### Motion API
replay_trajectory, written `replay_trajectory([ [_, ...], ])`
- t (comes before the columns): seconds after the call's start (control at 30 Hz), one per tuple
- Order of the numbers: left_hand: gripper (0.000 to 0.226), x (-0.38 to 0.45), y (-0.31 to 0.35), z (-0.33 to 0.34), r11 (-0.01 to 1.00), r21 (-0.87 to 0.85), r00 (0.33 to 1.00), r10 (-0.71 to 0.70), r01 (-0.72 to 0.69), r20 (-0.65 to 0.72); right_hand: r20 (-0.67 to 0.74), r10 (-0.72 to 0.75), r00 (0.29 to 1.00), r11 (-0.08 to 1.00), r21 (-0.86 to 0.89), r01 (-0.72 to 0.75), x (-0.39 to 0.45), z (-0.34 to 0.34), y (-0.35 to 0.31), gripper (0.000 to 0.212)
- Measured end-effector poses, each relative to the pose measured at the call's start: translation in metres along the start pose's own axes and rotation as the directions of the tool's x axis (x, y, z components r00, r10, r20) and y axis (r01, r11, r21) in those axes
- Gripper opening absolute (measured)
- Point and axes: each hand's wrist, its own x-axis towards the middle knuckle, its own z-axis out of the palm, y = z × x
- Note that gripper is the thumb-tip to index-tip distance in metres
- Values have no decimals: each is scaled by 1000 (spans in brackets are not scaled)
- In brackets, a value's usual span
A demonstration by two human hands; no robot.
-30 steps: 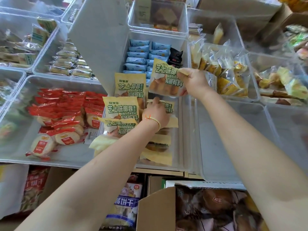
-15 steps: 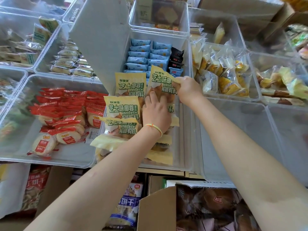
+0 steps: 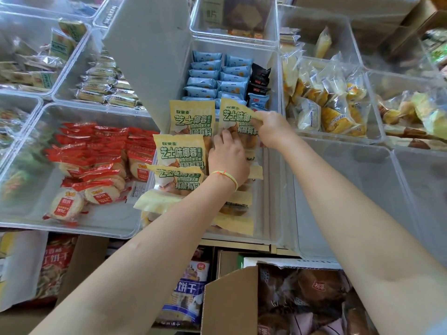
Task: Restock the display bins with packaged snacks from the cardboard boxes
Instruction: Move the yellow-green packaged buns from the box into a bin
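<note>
My right hand [image 3: 271, 129] pinches the top right corner of a yellow bread packet with green lettering [image 3: 235, 117] and holds it upright at the back of the clear middle bin [image 3: 273, 201]. My left hand [image 3: 228, 158] lies against the lower front of that packet, over the right-hand row; its fingers are partly hidden. Three like packets [image 3: 182, 153] stand in a row on the bin's left side. An open cardboard box [image 3: 229, 303] of brown-wrapped buns [image 3: 314, 293] sits below, near me.
Red-wrapped rice crackers [image 3: 96, 165] fill the clear bin on the left. Blue packets [image 3: 210, 76] sit in the bin behind. A raised grey lid [image 3: 147, 56] stands at the back left. Yellow cakes [image 3: 331, 102] lie at the right. A clear bin [image 3: 350, 201] adjoins on the right.
My right hand has brought the yellow packet down and toward me into the bin. My left hand has slid forward from the lower packets onto its front.
</note>
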Motion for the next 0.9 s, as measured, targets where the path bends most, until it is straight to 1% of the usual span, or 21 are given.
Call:
replay_trajectory([
  [0.07,68,3,0,-1,1000,-2,998,2,-2,65,64,-12,998,998,63,8,-3,7,3,32],
  [0.1,66,6,1,-3,1000,1,996,7,-7,89,59,-7,998,998,56,3,-4,11,4,36],
  [0.17,55,11,1,-7,1000,3,996,15,-15,92,-21,35,999,999,13,-34,-5,19,6,37],
  [0.23,46,13,0,-9,999,14,998,34,-35,47,-84,70,994,997,-11,-72,-7,25,5,37],
  [0.3,51,11,-3,-7,996,32,997,80,-80,-6,-107,48,993,999,2,-48,-9,28,2,36],
  [0.33,58,10,-6,-4,996,17,996,93,-93,3,-118,34,992,999,16,-33,-8,29,1,36],
  [0.4,71,10,-11,0,996,-25,994,91,-89,62,-141,28,990,999,46,-22,-7,28,1,36],
  [0.47,73,12,-11,2,996,-36,991,83,-80,102,-149,40,988,998,63,-31,-5,26,1,35],
  [0.53,73,13,-7,2,996,-27,988,88,-85,126,-171,81,982,993,103,-64,-7,25,2,36],
  [0.57,74,14,-6,3,996,-31,986,83,-79,145,-196,120,973,983,161,-89,-7,28,4,41],
  [0.6,78,14,-6,5,997,-34,982,70,-65,174,-201,194,960,958,249,-142,-8,29,4,46],
  [0.63,82,16,-8,7,998,-32,977,55,-49,206,-179,268,947,920,340,-196,-10,32,4,49],
  [0.67,85,17,-10,9,999,-24,970,40,-36,238,-122,321,939,880,404,-248,-9,36,5,47],
  [0.73,89,19,-10,8,1000,-14,960,11,-8,280,-19,347,938,835,461,-299,-10,42,4,46],
  [0.77,88,20,-9,6,1000,-15,959,-1,6,282,0,355,935,816,489,-310,-10,44,4,47],
  [0.8,84,21,-7,4,1000,-8,963,-6,8,268,19,368,930,792,518,-323,-8,46,4,45],
  [0.87,70,18,-2,0,999,37,979,23,-31,204,29,404,914,752,559,-350,-9,47,1,38],
  [0.9,63,16,-1,0,997,56,983,50,-61,178,24,411,911,755,551,-355,-10,46,0,35],
])
